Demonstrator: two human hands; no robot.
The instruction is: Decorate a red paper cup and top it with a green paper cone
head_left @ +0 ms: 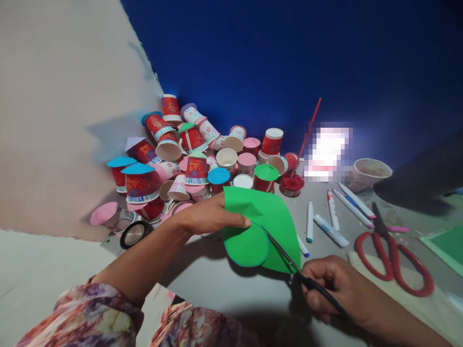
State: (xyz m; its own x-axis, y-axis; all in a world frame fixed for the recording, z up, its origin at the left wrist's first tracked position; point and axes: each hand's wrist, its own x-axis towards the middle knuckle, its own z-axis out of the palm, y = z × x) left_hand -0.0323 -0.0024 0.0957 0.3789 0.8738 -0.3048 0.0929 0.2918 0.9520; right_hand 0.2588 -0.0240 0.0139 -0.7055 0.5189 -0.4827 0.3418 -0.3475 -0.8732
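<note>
My left hand holds a green paper sheet, with the thumb on top and the other fingers hidden beneath it. A circle outlined in blue lies on the sheet's lower left part, just below my thumb. On the right, my right hand is closed around the handles of black scissors. Their blades lie at the sheet, with the tip beside the circle's upper right edge.
Decorated paper cups are heaped at the back left. A red pot with a stick stands behind the sheet. Rightward lie markers, red-handled scissors, a cup and a green sheet.
</note>
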